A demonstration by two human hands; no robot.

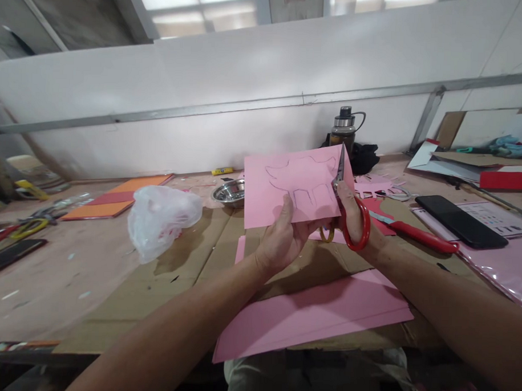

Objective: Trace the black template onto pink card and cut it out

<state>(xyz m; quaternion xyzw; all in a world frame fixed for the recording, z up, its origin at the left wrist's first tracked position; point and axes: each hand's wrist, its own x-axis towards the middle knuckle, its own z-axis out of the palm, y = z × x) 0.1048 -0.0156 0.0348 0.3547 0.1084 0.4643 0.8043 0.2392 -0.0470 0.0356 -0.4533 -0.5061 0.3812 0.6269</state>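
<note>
Pink sheet (283,176) in the left fingers (285,214)

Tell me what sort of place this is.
Probably a papercraft workspace, perhaps within a workshop: metal-bladed scissors with a red handle loop are held at a rectangular pink paper sheet bearing a drawn outline, and a long red-handled knife lies nearby.

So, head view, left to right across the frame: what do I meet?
Flat dark slab, crumpled white plastic bag, round shiny metal bowl, pink paper sheet with drawn outline, black rectangular smartphone.
</note>
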